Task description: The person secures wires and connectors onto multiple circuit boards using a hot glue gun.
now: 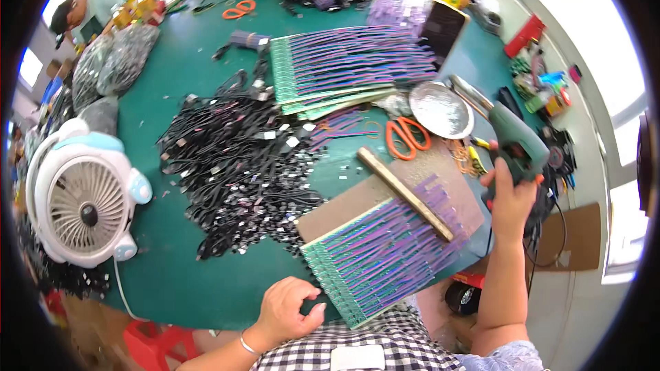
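Note:
My right hand [510,199] grips a dark green heat gun [514,139], its metal nozzle angled up and left over the table's right side. At the table's front edge, my left hand [292,308] is loosely curled, with a gap between thumb and forefinger and nothing visible in it. Just right of it lies a green circuit-board panel [337,288] with rows of purple and blue wires [392,254]. Across the wires' far ends rests a wooden bar [405,194]. Underneath is a brown board [454,192]. The left hand's hidden fingertips do not show.
A heap of black cables [234,151] covers the table's middle. Beyond the bar are orange scissors [407,139], a metal bowl [441,110] and stacked wired panels [344,62]. A phone [443,31] stands at the back right. A white fan [88,199] stands left; a person [103,10] sits far left.

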`<action>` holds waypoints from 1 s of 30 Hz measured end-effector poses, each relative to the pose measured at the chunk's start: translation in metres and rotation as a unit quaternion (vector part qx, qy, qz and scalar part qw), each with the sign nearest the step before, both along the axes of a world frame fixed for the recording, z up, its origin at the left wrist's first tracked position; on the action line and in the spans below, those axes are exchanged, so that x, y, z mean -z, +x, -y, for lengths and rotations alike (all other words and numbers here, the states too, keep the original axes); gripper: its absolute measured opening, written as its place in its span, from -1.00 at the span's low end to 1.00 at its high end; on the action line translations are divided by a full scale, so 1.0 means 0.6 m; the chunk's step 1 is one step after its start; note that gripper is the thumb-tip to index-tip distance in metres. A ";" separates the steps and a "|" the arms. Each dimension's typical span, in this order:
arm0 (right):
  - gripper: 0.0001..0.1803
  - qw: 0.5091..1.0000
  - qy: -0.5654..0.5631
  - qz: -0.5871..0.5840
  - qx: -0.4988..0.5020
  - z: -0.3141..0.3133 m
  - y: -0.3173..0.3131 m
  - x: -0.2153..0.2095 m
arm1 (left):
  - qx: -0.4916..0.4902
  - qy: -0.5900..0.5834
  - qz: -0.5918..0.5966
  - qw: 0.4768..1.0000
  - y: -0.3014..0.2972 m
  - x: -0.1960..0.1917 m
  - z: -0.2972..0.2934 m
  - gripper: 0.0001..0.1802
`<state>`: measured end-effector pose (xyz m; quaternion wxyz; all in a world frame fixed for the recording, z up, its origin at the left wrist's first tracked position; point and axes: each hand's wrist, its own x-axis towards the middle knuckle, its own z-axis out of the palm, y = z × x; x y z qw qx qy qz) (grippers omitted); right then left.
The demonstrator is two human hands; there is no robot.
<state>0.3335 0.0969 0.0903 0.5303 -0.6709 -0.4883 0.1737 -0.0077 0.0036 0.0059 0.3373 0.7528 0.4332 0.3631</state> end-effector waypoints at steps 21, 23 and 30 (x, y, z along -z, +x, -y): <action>-0.49 0.947 -0.008 -0.290 -0.138 0.273 -0.131 0.099 | -0.207 0.132 -0.212 0.946 -0.119 -0.015 -0.062 -0.88; -0.51 0.943 -0.006 -0.305 -0.133 0.283 -0.130 0.096 | -0.192 0.142 -0.233 0.943 -0.122 -0.015 -0.069 -0.87; -0.41 0.919 -0.059 -0.351 -0.170 0.309 -0.122 0.100 | -0.137 0.188 -0.263 0.937 -0.104 -0.042 -0.077 -0.86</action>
